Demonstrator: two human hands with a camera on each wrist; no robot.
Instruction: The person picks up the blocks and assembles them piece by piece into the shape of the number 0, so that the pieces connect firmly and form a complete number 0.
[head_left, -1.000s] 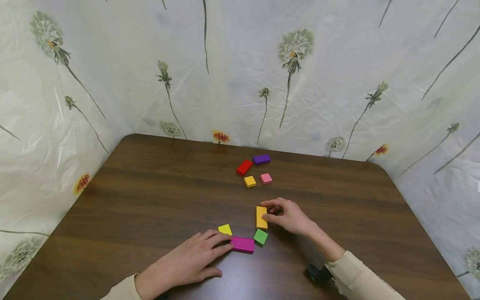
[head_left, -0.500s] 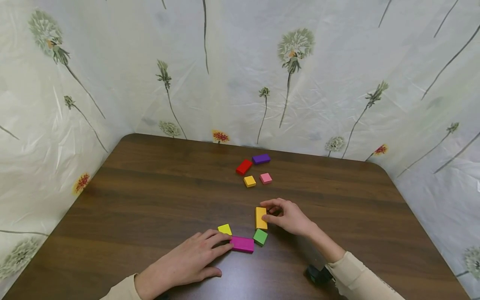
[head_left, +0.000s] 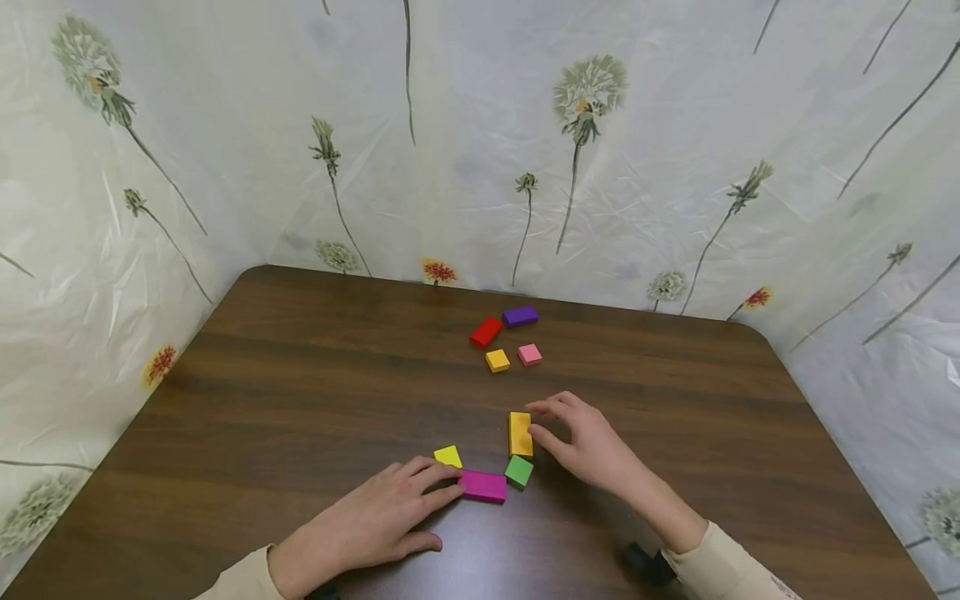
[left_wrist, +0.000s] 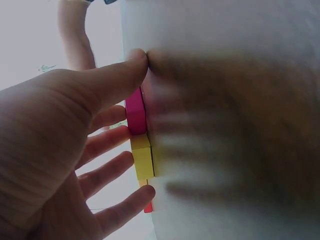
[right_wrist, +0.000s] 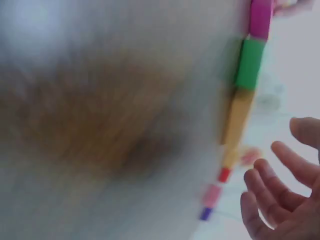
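Observation:
My left hand [head_left: 382, 517] lies with fingers spread, its fingertips touching the magenta block [head_left: 483, 487] and the yellow block [head_left: 448, 456]. In the left wrist view, the magenta block [left_wrist: 135, 111] and yellow block [left_wrist: 142, 156] stand end to end beyond the fingers. A green block [head_left: 519, 472] touches or nearly touches the magenta one's right end. Above it lies a long orange block [head_left: 520, 434]. My right hand [head_left: 588, 442] hovers just right of the orange block, thumb and fingers apart. The right wrist view shows a gap between this hand [right_wrist: 285, 195] and the orange block [right_wrist: 239, 117].
Farther back on the dark wooden table [head_left: 337, 375] lie a red block [head_left: 486, 332], a purple block [head_left: 521, 316], a small yellow-orange block [head_left: 497, 361] and a pink block [head_left: 529, 355]. A flower-patterned curtain [head_left: 465, 150] rises behind the table's back edge.
My right hand has let go of the long orange block and moved slightly to the right. The left hand stays at the magenta and yellow blocks.

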